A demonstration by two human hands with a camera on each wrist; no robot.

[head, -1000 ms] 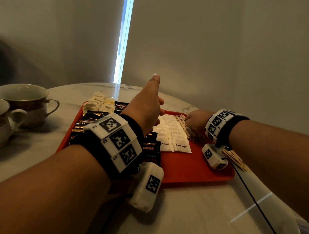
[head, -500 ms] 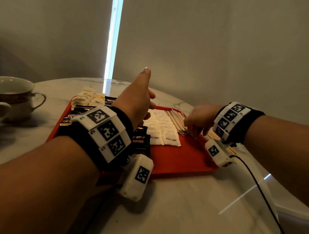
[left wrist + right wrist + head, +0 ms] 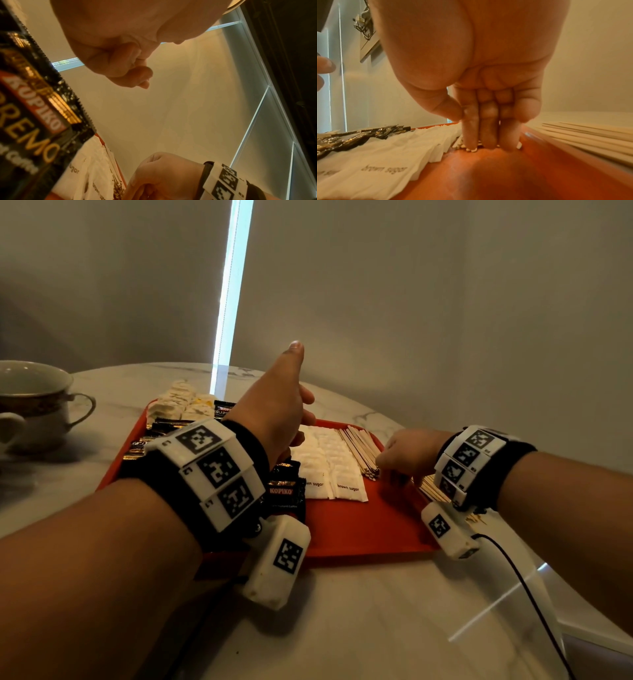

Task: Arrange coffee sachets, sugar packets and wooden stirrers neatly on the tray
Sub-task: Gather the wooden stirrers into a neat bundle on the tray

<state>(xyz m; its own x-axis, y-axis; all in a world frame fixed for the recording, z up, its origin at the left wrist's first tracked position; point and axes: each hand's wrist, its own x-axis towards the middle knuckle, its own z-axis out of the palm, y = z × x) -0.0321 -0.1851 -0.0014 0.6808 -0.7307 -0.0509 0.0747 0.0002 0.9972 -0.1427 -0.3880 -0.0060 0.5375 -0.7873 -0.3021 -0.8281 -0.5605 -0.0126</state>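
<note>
So, right hand (image 3: pixel 402 455) mid-right of frame, straight fingers (image 3: pixel 471 129) pressing wooden stirrers' (image 3: pixel 359 448) ends on the red tray (image 3: pixel 359 529). Left hand (image 3: pixel 274 412) centre, clenched, thumb up, empty. Brown sugar packets (image 3: pixel 329 470) and Kopiko sachets (image 3: pixel 286 491) alongside.

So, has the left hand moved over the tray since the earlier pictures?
No. The left hand stays raised, thumb up, above the coffee sachets on the left part of the tray.
</note>
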